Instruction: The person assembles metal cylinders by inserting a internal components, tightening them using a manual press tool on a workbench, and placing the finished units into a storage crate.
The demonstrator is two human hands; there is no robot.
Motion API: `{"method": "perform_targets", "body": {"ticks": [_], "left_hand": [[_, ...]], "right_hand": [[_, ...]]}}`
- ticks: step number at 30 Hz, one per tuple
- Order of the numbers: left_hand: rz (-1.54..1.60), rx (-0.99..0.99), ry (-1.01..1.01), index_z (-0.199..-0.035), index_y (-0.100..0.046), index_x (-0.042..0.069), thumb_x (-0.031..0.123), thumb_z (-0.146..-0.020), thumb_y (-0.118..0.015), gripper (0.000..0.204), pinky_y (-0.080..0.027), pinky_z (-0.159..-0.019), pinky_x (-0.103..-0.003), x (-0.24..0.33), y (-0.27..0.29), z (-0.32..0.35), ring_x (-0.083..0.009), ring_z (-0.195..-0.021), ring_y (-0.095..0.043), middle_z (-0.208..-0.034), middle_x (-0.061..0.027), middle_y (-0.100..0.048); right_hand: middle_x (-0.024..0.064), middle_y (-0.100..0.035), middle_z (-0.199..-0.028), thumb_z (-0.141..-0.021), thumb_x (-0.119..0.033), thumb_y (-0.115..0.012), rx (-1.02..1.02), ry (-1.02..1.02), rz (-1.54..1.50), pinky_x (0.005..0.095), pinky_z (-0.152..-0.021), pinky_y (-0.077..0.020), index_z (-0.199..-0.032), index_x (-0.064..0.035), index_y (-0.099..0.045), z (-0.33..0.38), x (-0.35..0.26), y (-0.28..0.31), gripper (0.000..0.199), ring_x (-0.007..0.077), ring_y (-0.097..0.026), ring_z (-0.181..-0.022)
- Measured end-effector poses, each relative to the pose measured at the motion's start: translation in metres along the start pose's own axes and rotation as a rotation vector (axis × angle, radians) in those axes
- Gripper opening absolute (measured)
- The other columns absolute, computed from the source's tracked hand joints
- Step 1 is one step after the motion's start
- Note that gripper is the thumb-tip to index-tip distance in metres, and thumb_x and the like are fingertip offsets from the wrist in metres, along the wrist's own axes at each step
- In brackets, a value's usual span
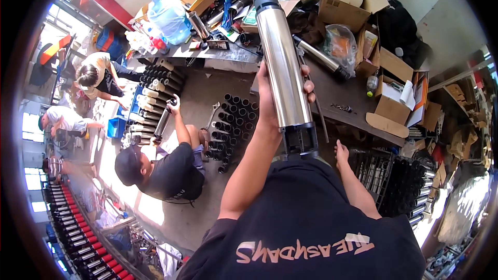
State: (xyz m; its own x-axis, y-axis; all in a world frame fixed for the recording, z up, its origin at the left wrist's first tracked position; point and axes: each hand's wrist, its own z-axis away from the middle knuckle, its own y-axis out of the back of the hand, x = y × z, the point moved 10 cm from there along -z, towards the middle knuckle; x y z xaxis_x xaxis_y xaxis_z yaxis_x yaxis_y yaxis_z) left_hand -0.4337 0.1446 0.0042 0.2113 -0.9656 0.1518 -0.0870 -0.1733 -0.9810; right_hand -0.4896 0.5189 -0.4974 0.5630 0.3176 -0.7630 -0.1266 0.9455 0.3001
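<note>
Wrapped around a shiny steel submersible pump (pixel 282 67) is my left hand (pixel 267 93), its fingertips showing on the far side. The pump stands nearly upright, tilted slightly, with a black ribbed cap at its top and a black open-sided bracket at its lower end, close to my shirt. A thin dark rod (pixel 322 122) runs alongside the pump; whether my fingers hold it I cannot tell. Lower down, apart from the pump, my right hand (pixel 341 154) hangs beside my body with loosely bent fingers and nothing visible in it.
A workbench (pixel 358 114) ahead carries cardboard boxes (pixel 345 8), bags and another steel cylinder (pixel 321 57). To the left a co-worker (pixel 161 171) crouches, handling a cylinder near rows of black tubes (pixel 236 124). Racked cylinders (pixel 415 192) stand at the right.
</note>
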Motion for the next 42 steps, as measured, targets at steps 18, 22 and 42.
{"method": "perform_targets", "body": {"ticks": [18, 22, 42], "left_hand": [[-1.311, 0.333, -0.456, -0.158, -0.018, 0.011, 0.046, -0.106, -0.040, 0.067, -0.057, -0.086, -0.035, 0.064, -0.036, 0.037, -0.0193, -0.103, -0.064, -0.113, -0.0099, -0.062], [-0.353, 0.256, 0.036, -0.142, -0.039, 0.007, 0.069, -0.097, -0.036, 0.077, -0.059, -0.076, -0.047, 0.024, 0.074, 0.029, -0.0286, -0.089, -0.067, -0.105, -0.0146, -0.063], [-0.311, 0.155, -0.067, -0.118, -0.053, 0.004, 0.066, -0.100, -0.023, 0.071, -0.056, -0.062, -0.046, 0.057, 0.046, 0.024, -0.0305, -0.073, -0.064, -0.091, -0.0175, -0.062]], "right_hand": [[0.0050, -0.064, -0.073, -0.090, -0.037, -0.070, -0.062, -0.353, -0.019, 0.0321, -0.056, -0.0443, -0.082, -0.0031, -0.070, 0.070, 0.090, 0.049, 0.035, 0.0163, -0.056, -0.061], [0.0070, -0.069, -0.077, -0.090, -0.037, -0.069, -0.165, -0.184, 0.241, 0.0317, -0.063, -0.0500, -0.088, -0.0015, -0.072, 0.053, 0.064, 0.025, 0.036, 0.0170, -0.062, -0.065], [0.0198, -0.073, -0.099, -0.087, -0.047, -0.067, -0.187, 0.026, 0.819, 0.0399, -0.086, -0.0525, -0.106, -0.0019, -0.074, 0.072, 0.037, 0.027, 0.049, 0.0321, -0.070, -0.098]]}}
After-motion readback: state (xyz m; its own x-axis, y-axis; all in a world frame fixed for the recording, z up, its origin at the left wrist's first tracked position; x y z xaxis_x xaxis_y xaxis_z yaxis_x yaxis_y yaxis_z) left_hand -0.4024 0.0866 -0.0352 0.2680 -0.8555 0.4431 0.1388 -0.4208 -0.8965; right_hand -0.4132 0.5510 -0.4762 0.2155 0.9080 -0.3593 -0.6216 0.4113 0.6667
